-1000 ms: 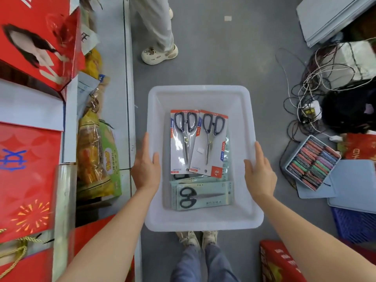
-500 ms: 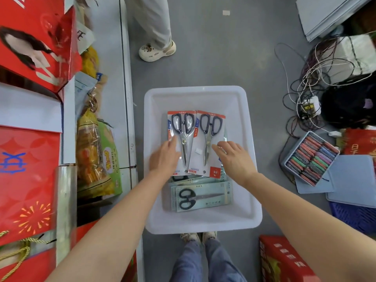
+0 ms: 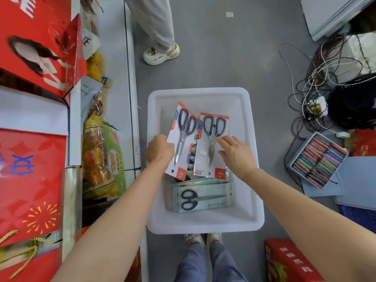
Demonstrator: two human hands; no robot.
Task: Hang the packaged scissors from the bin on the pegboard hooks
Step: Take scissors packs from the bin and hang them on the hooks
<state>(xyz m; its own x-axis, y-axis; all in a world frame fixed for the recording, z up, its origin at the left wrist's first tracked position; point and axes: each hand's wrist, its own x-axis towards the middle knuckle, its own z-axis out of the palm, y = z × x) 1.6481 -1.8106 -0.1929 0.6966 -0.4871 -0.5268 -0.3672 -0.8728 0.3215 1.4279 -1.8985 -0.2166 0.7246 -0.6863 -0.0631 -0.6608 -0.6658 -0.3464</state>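
1. I stand over a white bin [image 3: 252,151] on the grey floor [image 3: 223,58], my shoes [image 3: 201,239] showing at its 6 o'clock edge.
2. My left hand [image 3: 159,149] grips the left edge of a red-and-white scissors pack [image 3: 181,143]. The pack is tilted, its top leaning toward 1 o'clock, and its lower end lies over the packs beneath.
3. My right hand [image 3: 237,153] rests on the right side of a second pack [image 3: 211,147], fingers [image 3: 223,139] spread flat over the card. I cannot tell whether the thumb is under the card, so whether this grip has closed on it I cannot say.
4. The two packs sit side by side in the middle of the bin, their inner edges just touching or overlapping near the top.
5. At 6 o'clock from them lies a green pack [image 3: 203,197] with black-handled scissors, turned sideways, handles toward 9 o'clock. It tops a small stack of like packs.
6. At 9 o'clock from the bin stands a shelf [image 3: 120,78] with snack bags [image 3: 101,155] and red gift boxes [image 3: 34,47].
7. At 3 o'clock lie tangled cables [image 3: 325,78] and a tray of coloured items [image 3: 319,159].
8. At 12 o'clock another person's leg and pale shoe [image 3: 161,53] stand on the floor.
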